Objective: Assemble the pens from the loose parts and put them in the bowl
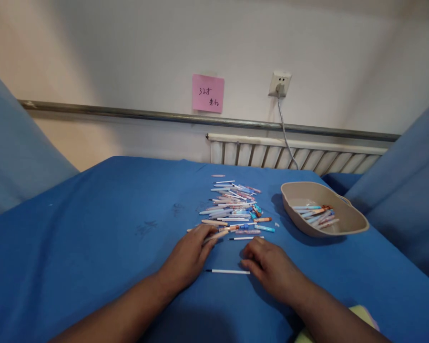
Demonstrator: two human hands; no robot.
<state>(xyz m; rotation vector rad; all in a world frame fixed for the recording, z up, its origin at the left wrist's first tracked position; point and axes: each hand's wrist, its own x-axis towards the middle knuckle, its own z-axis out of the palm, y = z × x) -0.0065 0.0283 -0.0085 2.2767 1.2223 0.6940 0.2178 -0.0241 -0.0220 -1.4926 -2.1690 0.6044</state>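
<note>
My left hand [189, 252] is closed on a beige pen barrel [216, 236], gripped between thumb and fingers at the near side of a pile of pen parts [232, 202]. The pile mixes pale barrels, white refills with dark tips, and coloured pieces. To the right, my right hand [268, 264] is loosely curled, with a gap between thumb and fingers and nothing visible in it. Close to its thumb lies a white refill [229, 272] on the blue cloth. Another refill [246, 238] lies just beyond its fingers, near a light-blue pen piece [264, 228].
A beige basin [325, 209] with several pen parts inside stands on the blue-covered table [93, 228] at the right. Something yellow-green [359, 317] shows beside my right forearm. Behind are a radiator [264, 152], a wall rail [146, 113], a pink note [208, 93] and a plugged socket [280, 84].
</note>
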